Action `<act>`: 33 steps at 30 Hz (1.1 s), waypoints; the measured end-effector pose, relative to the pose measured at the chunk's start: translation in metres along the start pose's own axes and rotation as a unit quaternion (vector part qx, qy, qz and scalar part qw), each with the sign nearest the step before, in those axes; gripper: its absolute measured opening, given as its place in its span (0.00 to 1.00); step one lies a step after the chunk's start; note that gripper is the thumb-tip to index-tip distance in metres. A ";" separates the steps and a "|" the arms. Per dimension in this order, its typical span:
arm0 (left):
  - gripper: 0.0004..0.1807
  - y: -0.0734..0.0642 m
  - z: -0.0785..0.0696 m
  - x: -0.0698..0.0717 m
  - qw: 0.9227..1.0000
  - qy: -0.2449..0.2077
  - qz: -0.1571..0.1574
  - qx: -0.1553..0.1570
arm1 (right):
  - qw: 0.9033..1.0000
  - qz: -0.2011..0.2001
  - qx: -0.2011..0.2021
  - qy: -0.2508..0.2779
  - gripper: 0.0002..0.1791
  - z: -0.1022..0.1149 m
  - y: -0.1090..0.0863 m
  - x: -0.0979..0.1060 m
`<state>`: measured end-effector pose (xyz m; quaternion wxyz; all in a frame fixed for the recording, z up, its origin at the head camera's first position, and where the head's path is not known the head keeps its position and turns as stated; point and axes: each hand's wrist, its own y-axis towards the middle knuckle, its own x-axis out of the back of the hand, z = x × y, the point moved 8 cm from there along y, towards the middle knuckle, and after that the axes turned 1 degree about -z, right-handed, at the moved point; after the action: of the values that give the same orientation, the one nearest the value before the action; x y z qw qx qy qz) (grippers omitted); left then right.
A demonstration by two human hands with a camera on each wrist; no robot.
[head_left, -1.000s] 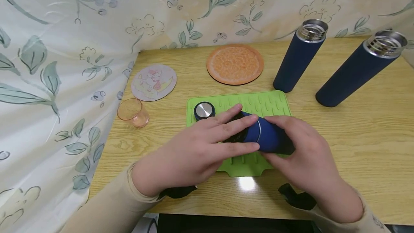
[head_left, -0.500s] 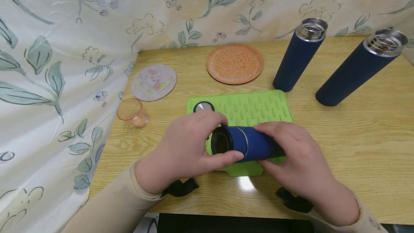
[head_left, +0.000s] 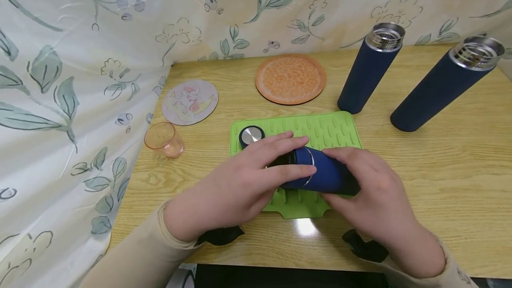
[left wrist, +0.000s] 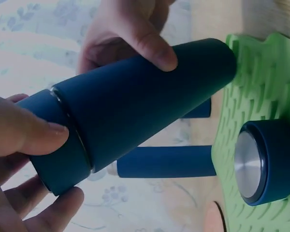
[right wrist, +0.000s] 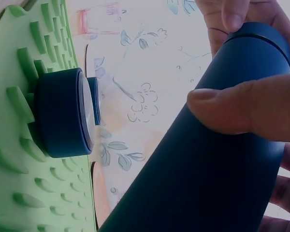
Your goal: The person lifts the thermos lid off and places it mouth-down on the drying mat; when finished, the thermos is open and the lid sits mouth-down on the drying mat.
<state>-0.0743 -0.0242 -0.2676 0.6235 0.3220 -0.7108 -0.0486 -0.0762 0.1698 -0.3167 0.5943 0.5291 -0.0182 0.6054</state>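
A dark blue thermos bottle (head_left: 334,172) lies tilted between both hands, over the green ridged mat (head_left: 294,123). My left hand (head_left: 244,186) curls round its blue cap (left wrist: 63,140), which a thin silver ring divides from the body. Thumb and fingers of my right hand (head_left: 374,197) grip the body near its base. Just beyond the left hand, a loose blue lid with a silver top (head_left: 251,135) sits on the mat. Behind that lid, the right wrist view shows part of a second blue round piece (right wrist: 95,99).
Two uncapped navy bottles (head_left: 370,72) (head_left: 442,88) stand at the back right. An orange round coaster (head_left: 291,79), a pale pink patterned coaster (head_left: 190,101) and a pinkish clear cup (head_left: 165,140) are on the wooden table. A floral cloth (head_left: 224,3) hangs behind and at left.
The bottle's cap end swung toward the person, then back away. The left hand shifted its fingers round the cap, while the right hand kept its grip on the body.
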 end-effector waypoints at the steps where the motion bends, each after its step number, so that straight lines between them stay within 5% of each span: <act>1: 0.31 0.000 0.001 0.000 1.000 -0.003 -0.004 0.002 | 1.000 -0.001 0.003 0.002 0.48 0.000 0.000 0.000; 5: 0.29 -0.001 0.006 0.001 0.999 -0.016 -0.017 0.032 | 1.000 -0.009 0.026 0.012 0.47 0.003 -0.001 0.000; 10: 0.34 -0.004 0.017 0.001 0.991 -0.009 -0.030 0.127 | 0.999 0.004 0.033 0.016 0.45 0.007 -0.003 -0.003; 13: 0.34 -0.006 0.024 -0.002 0.983 0.001 -0.011 0.186 | 0.999 0.014 0.027 0.011 0.45 0.007 -0.003 -0.005; 16: 0.39 -0.008 0.028 -0.003 0.978 0.001 0.011 0.210 | 1.000 0.010 0.023 0.005 0.47 0.005 -0.004 -0.004; 18: 0.43 -0.008 0.026 -0.003 0.983 -0.004 0.015 0.180 | 1.000 0.008 0.016 0.005 0.49 0.004 -0.004 -0.004; 21: 0.43 -0.006 0.013 -0.001 0.996 -0.022 0.006 0.087 | 1.000 0.003 0.011 0.007 0.50 0.002 -0.004 -0.003; 25: 0.41 -0.004 -0.001 -0.001 1.000 -0.028 -0.003 -0.010 | 1.000 0.001 0.011 0.010 0.50 0.003 -0.004 -0.001; 29: 0.37 -0.003 -0.001 0.003 0.999 -0.027 -0.030 -0.022 | 1.000 0.003 0.013 0.013 0.48 0.006 -0.003 0.001; 33: 0.34 -0.006 0.003 0.007 0.998 -0.048 -0.046 0.004 | 1.000 0.005 0.018 0.014 0.48 0.008 -0.002 0.002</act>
<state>-0.0753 -0.0338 -0.2646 0.5846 0.3545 -0.7243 -0.0894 -0.0692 0.1666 -0.3127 0.5819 0.5313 -0.0013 0.6157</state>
